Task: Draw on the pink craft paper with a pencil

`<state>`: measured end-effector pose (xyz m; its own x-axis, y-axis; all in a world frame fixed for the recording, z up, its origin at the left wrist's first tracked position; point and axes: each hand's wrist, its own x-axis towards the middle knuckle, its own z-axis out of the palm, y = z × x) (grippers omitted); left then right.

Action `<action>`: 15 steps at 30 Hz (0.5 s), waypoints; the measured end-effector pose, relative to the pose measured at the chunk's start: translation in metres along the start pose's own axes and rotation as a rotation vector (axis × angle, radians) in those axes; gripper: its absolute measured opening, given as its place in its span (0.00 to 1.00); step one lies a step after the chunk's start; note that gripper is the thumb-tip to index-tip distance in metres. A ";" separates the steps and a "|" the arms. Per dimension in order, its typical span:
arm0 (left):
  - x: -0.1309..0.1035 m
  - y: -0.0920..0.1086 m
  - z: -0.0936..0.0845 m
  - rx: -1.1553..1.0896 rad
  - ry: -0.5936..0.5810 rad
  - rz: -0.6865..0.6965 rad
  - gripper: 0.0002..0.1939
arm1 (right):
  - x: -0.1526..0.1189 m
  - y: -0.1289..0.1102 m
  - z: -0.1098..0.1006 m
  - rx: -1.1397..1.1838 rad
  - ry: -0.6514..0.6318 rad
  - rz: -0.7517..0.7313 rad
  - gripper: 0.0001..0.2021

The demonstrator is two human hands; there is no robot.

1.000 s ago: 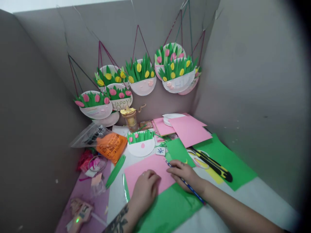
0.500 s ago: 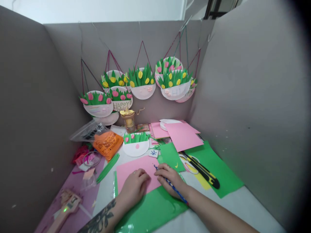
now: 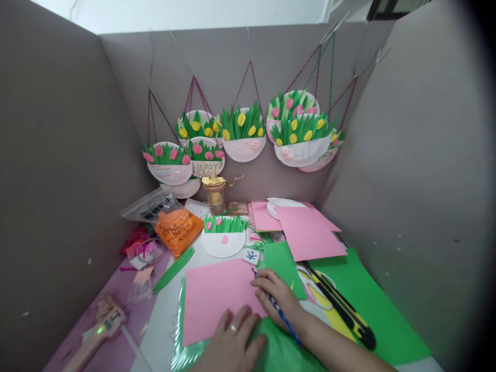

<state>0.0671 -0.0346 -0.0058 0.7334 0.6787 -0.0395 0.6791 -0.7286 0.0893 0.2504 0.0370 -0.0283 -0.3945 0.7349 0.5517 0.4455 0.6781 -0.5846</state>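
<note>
A pink sheet (image 3: 217,297) lies on a green pack (image 3: 287,349) in front of me. My left hand (image 3: 234,341), with a ring on one finger, rests palm down with fingers spread over the pink sheet's lower edge and the pack. In my right hand (image 3: 281,302) is a blue patterned pencil (image 3: 284,320), its tip pointing up and away at the sheet's upper right corner. Just behind the sheet sit a white half-plate craft (image 3: 223,245) with green paper grass and pink pieces, and a small white tile (image 3: 251,256) with a blue mark.
A black and yellow cutter (image 3: 341,307) lies at right on green paper (image 3: 387,315). Behind are pink sheets (image 3: 310,235) and a lidded cup (image 3: 215,196). At left are an orange bag (image 3: 179,230), green strips (image 3: 174,271) and a glue gun (image 3: 96,333). Paper-plate baskets (image 3: 246,147) hang on the wall.
My left hand has moved down toward me and its fingers have spread, uncovering more of the pink sheet. The view has shifted left. My right hand still holds the pencil.
</note>
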 end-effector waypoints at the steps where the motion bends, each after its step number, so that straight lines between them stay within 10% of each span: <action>1: -0.001 0.002 0.004 0.016 0.040 0.051 0.16 | 0.000 0.000 0.000 0.002 0.030 0.008 0.09; 15: -0.012 -0.002 -0.009 -0.047 0.062 0.025 0.22 | 0.022 0.006 0.012 0.021 0.117 0.000 0.08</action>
<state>0.0570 -0.0404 0.0034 0.7456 0.6660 0.0245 0.6575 -0.7411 0.1360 0.2349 0.0572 -0.0265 -0.2973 0.7287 0.6170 0.4283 0.6793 -0.5959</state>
